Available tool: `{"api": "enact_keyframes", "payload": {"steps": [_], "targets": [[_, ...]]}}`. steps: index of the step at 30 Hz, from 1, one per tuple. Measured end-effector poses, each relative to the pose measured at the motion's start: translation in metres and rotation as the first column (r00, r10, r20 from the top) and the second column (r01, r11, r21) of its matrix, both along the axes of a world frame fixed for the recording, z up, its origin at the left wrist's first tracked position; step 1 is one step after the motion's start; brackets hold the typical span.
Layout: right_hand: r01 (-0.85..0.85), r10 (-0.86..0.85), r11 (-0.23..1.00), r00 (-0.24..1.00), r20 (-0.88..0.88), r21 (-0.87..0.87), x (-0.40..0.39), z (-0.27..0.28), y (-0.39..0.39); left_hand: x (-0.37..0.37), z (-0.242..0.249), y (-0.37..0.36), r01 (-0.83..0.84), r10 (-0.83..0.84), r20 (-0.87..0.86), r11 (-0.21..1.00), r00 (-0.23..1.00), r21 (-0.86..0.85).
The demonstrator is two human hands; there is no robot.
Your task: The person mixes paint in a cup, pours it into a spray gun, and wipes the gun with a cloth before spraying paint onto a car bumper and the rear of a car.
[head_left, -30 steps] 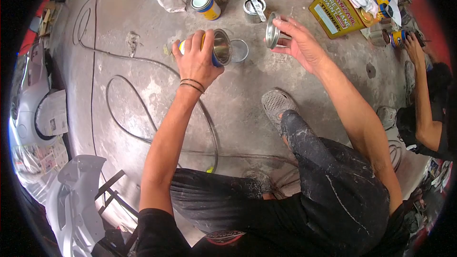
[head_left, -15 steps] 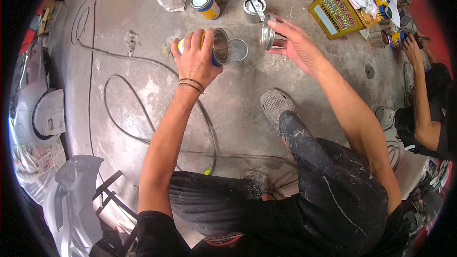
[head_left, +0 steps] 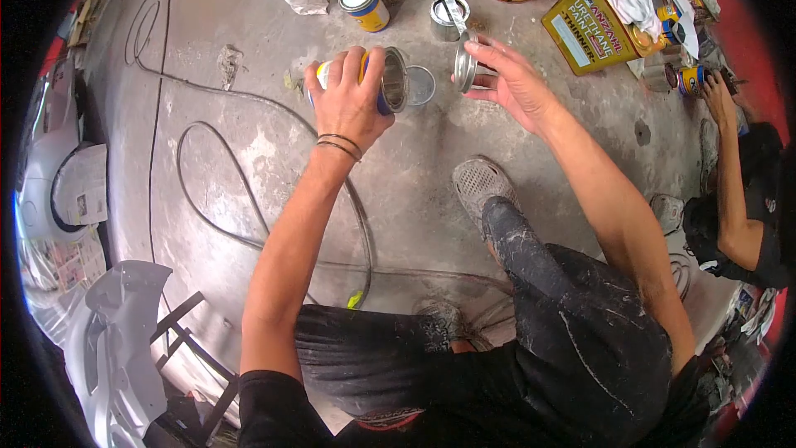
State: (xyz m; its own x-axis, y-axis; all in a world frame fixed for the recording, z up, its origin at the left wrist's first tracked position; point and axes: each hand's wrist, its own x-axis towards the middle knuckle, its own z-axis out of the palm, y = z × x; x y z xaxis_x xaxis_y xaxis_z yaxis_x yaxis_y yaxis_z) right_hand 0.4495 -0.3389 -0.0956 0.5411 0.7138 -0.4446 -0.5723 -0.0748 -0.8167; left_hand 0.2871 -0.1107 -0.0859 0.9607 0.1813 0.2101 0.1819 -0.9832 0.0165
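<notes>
My left hand (head_left: 352,95) is wrapped round a yellow and blue tin can (head_left: 393,83), tipped on its side in the air with its open mouth facing right. In my right hand (head_left: 514,79) is a round silver metal lid (head_left: 466,62), held nearly on edge between thumb and fingers. A clear round disc or ring (head_left: 420,85) shows between the hands, beside the can's mouth. Just beyond the lid stands an open tin (head_left: 448,26) with a flat stick (head_left: 448,0) leaning in it.
Several tins, including a yellow and blue can (head_left: 365,8), stand at the back. A thinner tin (head_left: 589,25) holds crumpled cloth on top. A hose (head_left: 274,104) loops over the concrete floor. At right, another person's hand (head_left: 720,95) is on a can. A grey bumper part (head_left: 124,348) stands lower left.
The whole view has shifted slightly. Both hands keep their hold on the can and the lid, with little visible movement.
</notes>
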Motion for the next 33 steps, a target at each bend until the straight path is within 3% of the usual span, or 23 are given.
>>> {"api": "enact_keyframes", "payload": {"steps": [7,15,18,19,21,23,25,26,27,28,33], "targets": [[-0.004,0.004,1.0,0.999,-0.033,0.003,0.0,-0.007,0.002,-0.004,-0.01,0.001,-0.043,0.045,0.037,0.997,0.998,-0.068],[-0.017,0.018,1.0,0.999,-0.042,0.004,0.0,-0.012,0.015,-0.024,-0.045,0.014,-0.232,0.292,0.071,0.867,0.954,-0.441],[-0.028,0.029,0.997,0.999,0.024,-0.066,0.001,-0.02,0.028,-0.034,-0.062,0.02,-0.217,0.322,0.122,0.827,0.939,-0.519],[-0.054,0.072,0.993,0.981,0.181,-0.104,0.003,-0.02,0.034,-0.038,-0.065,0.023,-0.206,0.329,0.143,0.818,0.933,-0.536],[-0.085,0.166,0.979,0.865,0.474,-0.187,0.005,-0.014,0.048,-0.042,-0.068,0.027,-0.182,0.344,0.173,0.785,0.923,-0.592],[-0.198,0.236,0.972,0.802,0.55,-0.128,0.0,-0.004,0.068,-0.045,-0.066,0.028,-0.161,0.34,0.182,0.769,0.923,-0.618],[-0.285,0.286,0.949,0.594,0.752,-0.135,-0.015,0.003,0.096,-0.05,-0.071,0.032,-0.11,0.342,0.24,0.75,0.908,-0.652],[-0.3,0.299,0.935,0.382,0.875,-0.189,-0.021,0.005,0.108,-0.046,-0.074,0.03,-0.064,0.336,0.277,0.732,0.9,-0.678],[-0.316,0.29,0.927,0.27,0.918,-0.2,-0.029,0.009,0.118,-0.044,-0.061,0.026,-0.114,0.357,0.234,0.731,0.904,-0.673],[-0.327,0.286,0.918,0.15,0.946,-0.225,-0.037,0.014,0.125,-0.042,-0.061,0.027,-0.061,0.342,0.268,0.709,0.901,-0.702],[-0.317,0.346,0.889,-0.013,0.938,-0.332,-0.044,0.031,0.144,-0.035,-0.052,0.032,-0.006,0.418,0.313,0.607,0.853,-0.794]]}}
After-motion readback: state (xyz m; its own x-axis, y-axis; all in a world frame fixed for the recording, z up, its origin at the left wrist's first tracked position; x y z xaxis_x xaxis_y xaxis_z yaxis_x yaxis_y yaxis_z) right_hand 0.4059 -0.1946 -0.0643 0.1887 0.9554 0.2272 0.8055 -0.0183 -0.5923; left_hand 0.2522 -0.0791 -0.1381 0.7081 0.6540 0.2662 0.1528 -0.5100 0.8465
